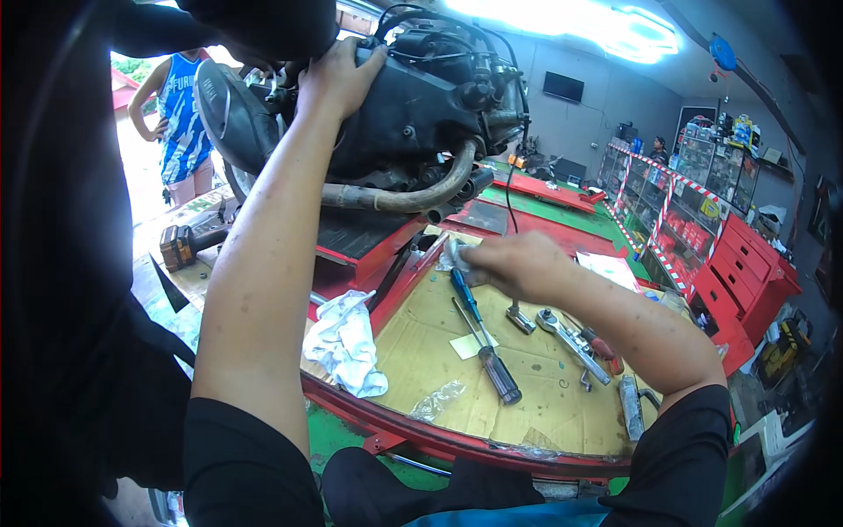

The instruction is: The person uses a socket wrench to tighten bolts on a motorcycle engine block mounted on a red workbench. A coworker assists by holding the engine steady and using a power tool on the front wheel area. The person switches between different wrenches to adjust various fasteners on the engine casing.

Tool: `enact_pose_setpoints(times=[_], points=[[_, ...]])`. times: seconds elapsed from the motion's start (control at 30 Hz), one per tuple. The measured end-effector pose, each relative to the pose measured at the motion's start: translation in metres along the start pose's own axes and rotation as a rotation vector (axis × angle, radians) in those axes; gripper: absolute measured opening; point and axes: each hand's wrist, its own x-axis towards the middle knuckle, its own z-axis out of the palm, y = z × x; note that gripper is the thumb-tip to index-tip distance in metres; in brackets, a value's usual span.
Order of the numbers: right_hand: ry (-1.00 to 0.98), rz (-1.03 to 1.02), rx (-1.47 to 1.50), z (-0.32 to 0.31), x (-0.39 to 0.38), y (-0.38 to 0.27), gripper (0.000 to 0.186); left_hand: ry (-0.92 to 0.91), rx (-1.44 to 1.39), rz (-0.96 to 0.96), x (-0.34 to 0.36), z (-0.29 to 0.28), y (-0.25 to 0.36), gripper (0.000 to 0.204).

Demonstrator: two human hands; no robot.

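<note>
A black scooter engine (413,105) with a bent exhaust pipe (391,198) fills the upper middle. My left hand (341,75) grips its upper edge. Below it, my right hand (518,268) is blurred, with fingers closed on a pale grey item that I cannot make out, over the cardboard-covered bench (421,351). Just under that hand lie a blue-handled screwdriver (467,294) and a clear-handled screwdriver (499,373). A socket piece (521,318), a ratchet (571,345) and a red-handled tool (597,345) lie farther right. A white rag (345,342) rests at the left.
A cordless drill (180,246) lies at the left. A person in a blue jersey (183,114) stands behind it; a dark figure (79,263) crowds the left edge. At right stand a red tool cabinet (738,272) and glass display cases (667,211), with another person (657,151) behind.
</note>
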Motion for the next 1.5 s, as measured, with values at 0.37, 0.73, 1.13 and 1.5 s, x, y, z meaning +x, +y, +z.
enact_pose_setpoints(times=[0.37,0.73,1.13,1.5], points=[[0.067,0.169,-0.343,-0.065,0.026,0.063,0.034,0.043,-0.039,-0.013,0.006,0.009,-0.006,0.072],[-0.005,0.108,-0.718,-0.084,0.042,0.041,0.029,0.021,-0.01,-0.006,0.001,0.003,-0.003,0.078],[-0.131,-0.105,-1.038,-0.099,0.088,0.002,0.01,0.056,-0.03,0.003,0.006,0.011,-0.01,0.075],[-0.105,-0.179,-1.101,-0.098,0.089,0.009,0.008,0.072,-0.016,0.067,0.011,0.014,-0.022,0.078]])
